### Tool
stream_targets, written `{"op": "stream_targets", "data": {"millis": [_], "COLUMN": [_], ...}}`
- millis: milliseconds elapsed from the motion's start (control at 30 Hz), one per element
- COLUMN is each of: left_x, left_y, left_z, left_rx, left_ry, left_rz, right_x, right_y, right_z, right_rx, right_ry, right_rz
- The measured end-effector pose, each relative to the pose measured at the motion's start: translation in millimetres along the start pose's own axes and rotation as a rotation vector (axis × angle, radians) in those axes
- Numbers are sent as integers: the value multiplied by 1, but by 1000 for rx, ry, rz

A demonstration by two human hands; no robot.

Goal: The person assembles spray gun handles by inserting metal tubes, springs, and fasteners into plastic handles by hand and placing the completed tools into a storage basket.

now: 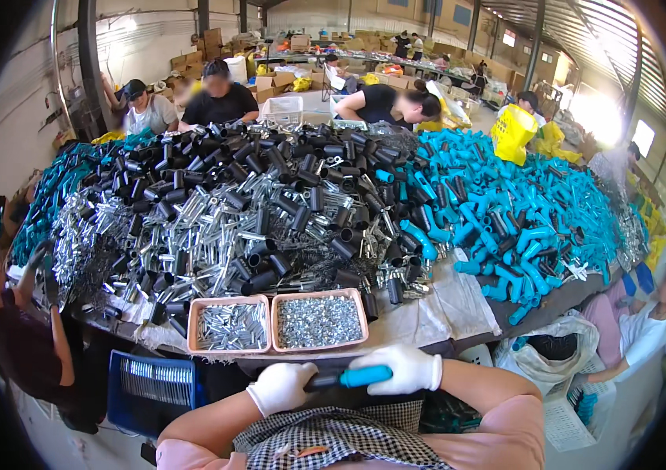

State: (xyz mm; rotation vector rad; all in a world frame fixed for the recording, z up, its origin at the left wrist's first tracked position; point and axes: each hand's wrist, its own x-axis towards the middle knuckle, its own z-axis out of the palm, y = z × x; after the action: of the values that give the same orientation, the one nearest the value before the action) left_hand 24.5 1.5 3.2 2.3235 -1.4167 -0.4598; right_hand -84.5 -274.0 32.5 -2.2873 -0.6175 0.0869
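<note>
Part: smooth, rounded teal sleeve (364, 377) meeting a black tubular piece (323, 382) | Place: before your checkered apron (321, 439) | Hold: your gloved left hand (280, 388) curled round the black tubular piece, your right hand (406, 370) round the teal sleeve

Across the upper left of the frame I see a pale wall (141, 48) with a dark post (91, 63) before it. A ribbed roof (572, 27) slopes over the upper right, where glaring daylight (595, 110) enters beside bright windows (644, 138). The cloth-covered desk (458, 305) before me spans the middle; pale floor (98, 448) shows at lower left.
</note>
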Motion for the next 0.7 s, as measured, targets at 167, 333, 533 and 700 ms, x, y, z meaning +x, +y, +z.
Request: {"op": "stream_targets", "data": {"millis": [167, 333, 533, 700], "left_x": [-7, -20, -18, -17], "left_y": [-28, -19, -23, -33], "left_z": [23, 32, 13, -8], "left_rx": [-884, -651, 264, 284], "left_ry": [-878, -401, 328, 510], "left_rz": [-127, 139, -50, -118], "right_x": [25, 30, 34, 37], "right_y": [-26, -20, -21, -49], "right_z": [1, 9, 23, 24], "right_rx": [-542, -509, 1395, 1147], "right_ry": [-148, -283, -110, 222], "right_rz": [-651, -489, 809, 527]}}
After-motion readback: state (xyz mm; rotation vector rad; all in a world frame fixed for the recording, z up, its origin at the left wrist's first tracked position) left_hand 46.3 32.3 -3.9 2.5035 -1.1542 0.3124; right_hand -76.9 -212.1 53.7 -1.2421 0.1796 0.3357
